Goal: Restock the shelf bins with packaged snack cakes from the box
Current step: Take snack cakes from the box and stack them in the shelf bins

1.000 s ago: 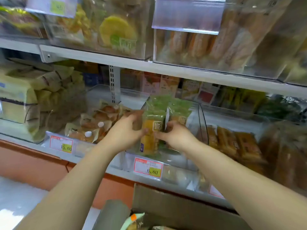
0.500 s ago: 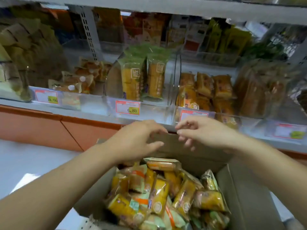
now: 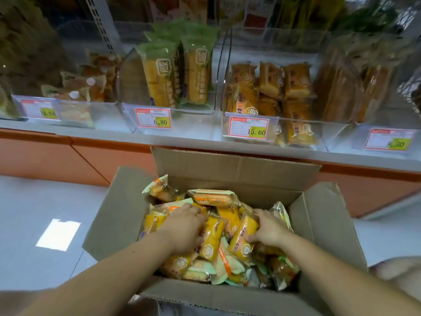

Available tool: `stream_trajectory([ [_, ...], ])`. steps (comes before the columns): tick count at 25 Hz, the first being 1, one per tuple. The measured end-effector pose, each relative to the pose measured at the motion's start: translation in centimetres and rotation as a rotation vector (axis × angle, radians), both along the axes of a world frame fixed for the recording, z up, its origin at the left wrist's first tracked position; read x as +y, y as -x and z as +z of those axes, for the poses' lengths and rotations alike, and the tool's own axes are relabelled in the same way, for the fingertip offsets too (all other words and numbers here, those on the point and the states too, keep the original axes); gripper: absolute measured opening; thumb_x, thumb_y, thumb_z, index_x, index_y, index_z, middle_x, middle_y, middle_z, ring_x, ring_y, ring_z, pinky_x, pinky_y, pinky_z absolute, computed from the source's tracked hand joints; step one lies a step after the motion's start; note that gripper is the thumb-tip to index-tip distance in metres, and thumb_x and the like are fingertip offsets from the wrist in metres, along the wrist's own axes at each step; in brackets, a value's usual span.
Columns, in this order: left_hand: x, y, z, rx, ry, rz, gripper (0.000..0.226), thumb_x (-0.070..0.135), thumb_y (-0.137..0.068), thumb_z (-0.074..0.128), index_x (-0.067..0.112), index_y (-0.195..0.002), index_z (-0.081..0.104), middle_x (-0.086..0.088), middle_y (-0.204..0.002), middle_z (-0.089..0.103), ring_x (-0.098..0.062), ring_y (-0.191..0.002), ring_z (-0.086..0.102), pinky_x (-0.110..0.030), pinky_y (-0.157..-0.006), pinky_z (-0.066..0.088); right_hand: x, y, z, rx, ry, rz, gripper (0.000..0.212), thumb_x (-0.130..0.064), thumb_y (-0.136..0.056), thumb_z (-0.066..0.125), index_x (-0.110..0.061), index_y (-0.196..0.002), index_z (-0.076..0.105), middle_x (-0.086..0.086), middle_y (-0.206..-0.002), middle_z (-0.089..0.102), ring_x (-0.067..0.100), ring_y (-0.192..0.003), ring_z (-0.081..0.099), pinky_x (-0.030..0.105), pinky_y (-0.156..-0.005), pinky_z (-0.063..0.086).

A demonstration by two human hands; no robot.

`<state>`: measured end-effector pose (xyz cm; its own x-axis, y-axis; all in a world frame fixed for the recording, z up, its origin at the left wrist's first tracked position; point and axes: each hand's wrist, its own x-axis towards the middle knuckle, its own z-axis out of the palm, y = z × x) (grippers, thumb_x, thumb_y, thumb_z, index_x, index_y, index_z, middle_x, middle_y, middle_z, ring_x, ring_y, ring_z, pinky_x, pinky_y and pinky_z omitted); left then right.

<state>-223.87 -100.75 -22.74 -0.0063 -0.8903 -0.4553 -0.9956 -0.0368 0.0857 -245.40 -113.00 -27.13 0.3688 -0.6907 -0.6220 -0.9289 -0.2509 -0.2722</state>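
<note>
An open cardboard box (image 3: 237,169) on the floor holds several yellow-and-green wrapped snack cakes (image 3: 213,197). My left hand (image 3: 182,229) is down among them, its fingers curled over a yellow packet (image 3: 210,240). My right hand (image 3: 267,229) grips another yellow packet (image 3: 242,238) near the box's right side. On the shelf above, a clear bin (image 3: 193,110) holds upright green-topped cakes (image 3: 159,76) behind a 6.80 price tag (image 3: 152,117).
To the right stands a clear bin of orange-wrapped cakes (image 3: 271,87) with a 15.60 tag. A bin of paler pastries (image 3: 75,90) is at the left. The shelf edge (image 3: 114,131) runs above orange base panels (image 3: 45,153). Grey floor (image 3: 34,213) lies left of the box.
Both hands left the green-topped cakes in the shelf bin, dropped down past the shelf edge and now grasp packets inside the box. The view tilted downward.
</note>
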Motion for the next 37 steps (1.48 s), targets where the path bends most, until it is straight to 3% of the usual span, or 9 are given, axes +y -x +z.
stream_trajectory([
  [6, -1.5, 3.1, 0.0, 0.448, -0.048, 0.196, 0.072, 0.049, -0.086, 0.067, 0.026, -0.148, 0.039, 0.000, -0.150, 0.043, -0.017, -0.138, 0.038, -0.023, -0.109, 0.031, -1.7, 0.3, 1.5, -0.304, -0.188, -0.166, 0.050, -0.032, -0.059, 0.089, -0.025, -0.091, 0.051, 0.007, -0.107, 0.064, 0.025, -0.099, 0.060, 0.034, -0.083, 0.048],
  [11, -1.7, 3.5, 0.6, 0.876, -0.227, 0.456, 0.056, 0.037, -0.085, 0.073, 0.027, -0.135, 0.052, 0.012, -0.125, 0.059, -0.006, -0.112, 0.057, -0.003, -0.082, 0.042, -0.4, -1.2, 3.8, -0.689, -0.667, -0.369, 0.019, -0.020, -0.085, 0.072, -0.015, -0.101, 0.062, 0.004, -0.093, 0.070, 0.015, -0.083, 0.068, 0.029, -0.068, 0.057],
  [14, -1.0, 2.2, 0.8, 1.058, -0.232, 0.707, 0.033, 0.030, -0.085, 0.075, 0.025, -0.116, 0.067, 0.004, -0.109, 0.073, -0.012, -0.099, 0.069, -0.024, -0.088, 0.055, -0.9, -2.6, 2.2, -0.671, -0.470, -0.549, 0.018, -0.030, -0.099, 0.052, -0.016, -0.101, 0.064, 0.007, -0.101, 0.067, 0.016, -0.084, 0.064, 0.029, -0.071, 0.052],
  [16, -0.5, 1.0, 0.9, 1.095, -0.164, 0.849, 0.027, 0.032, -0.085, 0.074, 0.024, -0.110, 0.069, 0.002, -0.103, 0.075, -0.013, -0.095, 0.071, -0.027, -0.083, 0.056, -1.1, -3.2, 0.3, -0.415, -0.189, -0.392, 0.028, -0.025, -0.094, 0.057, -0.017, -0.120, 0.057, 0.006, -0.114, 0.063, 0.018, -0.096, 0.060, 0.027, -0.079, 0.045],
  [20, -0.1, -0.3, 1.2, 1.184, -0.013, 1.016, 0.018, 0.029, -0.088, 0.071, 0.022, -0.105, 0.066, -0.001, -0.096, 0.077, -0.016, -0.087, 0.074, -0.031, -0.080, 0.059, 1.0, -4.9, -2.7, -0.425, -0.276, -0.414, 0.071, -0.028, -0.079, 0.078, -0.021, -0.140, 0.042, -0.001, -0.129, 0.056, 0.019, -0.113, 0.057, 0.029, -0.093, 0.047],
  [25, -0.4, -0.1, 1.2, 1.099, 0.053, 0.960, 0.012, 0.030, -0.089, 0.070, 0.025, -0.099, 0.066, 0.001, -0.095, 0.076, -0.015, -0.088, 0.073, -0.034, -0.085, 0.058, 0.1, -3.3, -0.9, -0.422, -0.259, -0.428, 0.030, -0.029, -0.077, 0.079, -0.019, -0.101, 0.063, -0.003, -0.094, 0.070, 0.014, -0.085, 0.066, 0.027, -0.070, 0.051],
  [28, -1.1, 0.8, 1.6, 1.038, 0.069, 0.881, 0.007, 0.033, -0.090, 0.068, 0.030, -0.092, 0.062, 0.006, -0.096, 0.074, -0.014, -0.092, 0.071, -0.034, -0.090, 0.056, -0.1, -1.3, 1.9, -0.576, -0.497, -0.573, 0.010, -0.018, -0.085, 0.070, -0.009, -0.090, 0.067, 0.009, -0.087, 0.074, 0.023, -0.080, 0.070, 0.038, -0.080, 0.054],
  [33, -2.0, 2.1, 2.2, 1.011, 0.109, 0.881, 0.055, 0.062, -0.075, 0.069, 0.025, -0.112, 0.058, 0.004, -0.104, 0.072, -0.015, -0.095, 0.070, -0.036, -0.092, 0.054, 1.0, 1.9, 5.8, -0.784, -0.576, -0.751, 0.021, -0.012, -0.087, 0.068, -0.006, -0.107, 0.064, 0.014, -0.090, 0.074, 0.021, -0.072, 0.071, 0.031, -0.062, 0.057],
  [37, -2.6, 2.8, 3.8, 1.084, 0.170, 0.829, 0.043, 0.053, -0.076, 0.069, 0.018, -0.100, 0.067, -0.003, -0.095, 0.077, -0.021, -0.089, 0.073, -0.047, -0.092, 0.054, 1.7, 3.6, 8.8, -0.953, -0.532, -0.844, 0.043, -0.013, -0.081, 0.072, -0.009, -0.121, 0.057, 0.016, -0.100, 0.074, 0.024, -0.079, 0.073, 0.032, -0.062, 0.058],
])
